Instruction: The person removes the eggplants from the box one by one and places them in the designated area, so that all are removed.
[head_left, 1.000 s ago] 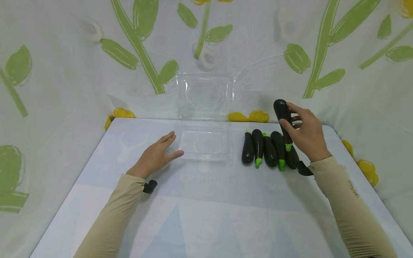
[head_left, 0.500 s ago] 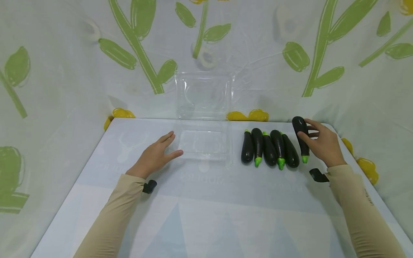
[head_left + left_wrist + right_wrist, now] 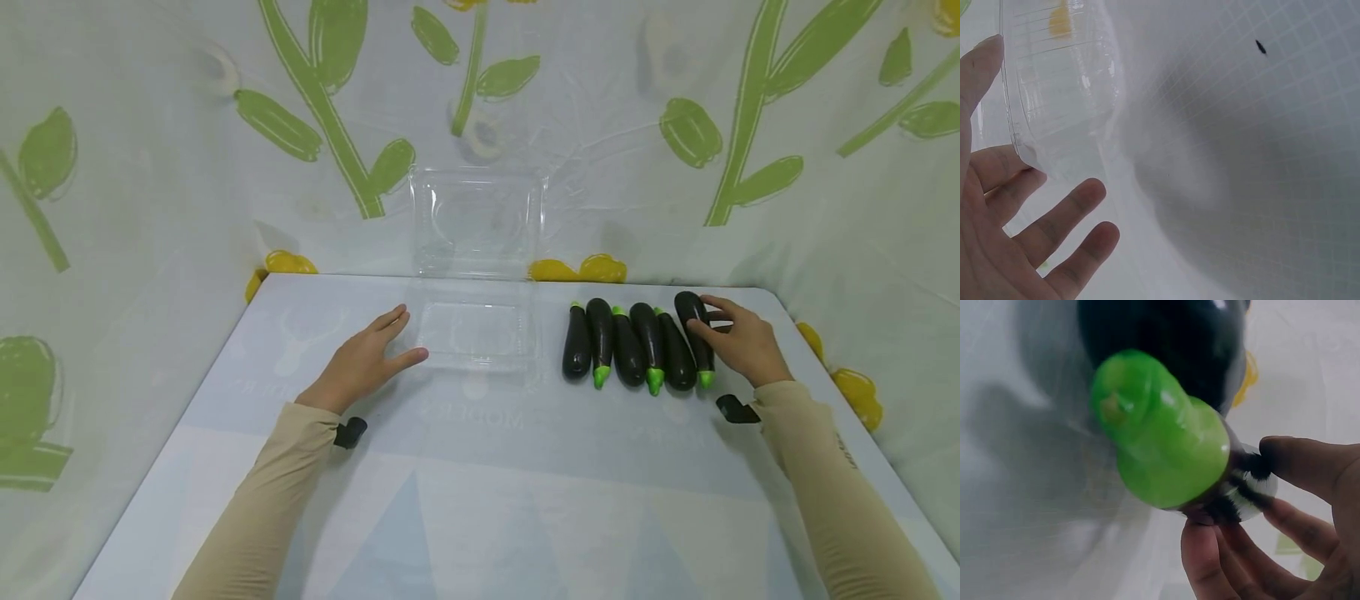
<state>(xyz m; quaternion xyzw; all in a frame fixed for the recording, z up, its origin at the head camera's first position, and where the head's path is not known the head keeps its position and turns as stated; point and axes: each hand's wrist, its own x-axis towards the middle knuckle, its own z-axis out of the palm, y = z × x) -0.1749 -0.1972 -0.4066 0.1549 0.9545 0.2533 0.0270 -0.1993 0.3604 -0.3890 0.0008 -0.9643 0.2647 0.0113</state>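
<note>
My right hand (image 3: 742, 340) pinches a dark eggplant (image 3: 693, 325) with a green stem end, at the right end of a row of eggplants (image 3: 628, 346) lying side by side. In the right wrist view the held eggplant's green cap (image 3: 1166, 444) faces the camera, with the thumb and fingers around its dark body; another dark eggplant (image 3: 1160, 331) shows behind it. My left hand (image 3: 360, 362), fingers spread, is at the left side of a clear plastic clamshell box (image 3: 480, 362) with its lid raised. In the left wrist view the fingers lie around the box's rim (image 3: 1013, 119).
The raised transparent lid (image 3: 480, 221) leans toward the patterned backdrop (image 3: 600, 108) at the table's far edge. The white table (image 3: 480, 500) extends in front of the box. A black wrist device (image 3: 737, 409) shows under the right sleeve.
My right hand has carried the eggplant rightward from above the row, then lowered it to the row's right end. My left hand and the box have stayed in place.
</note>
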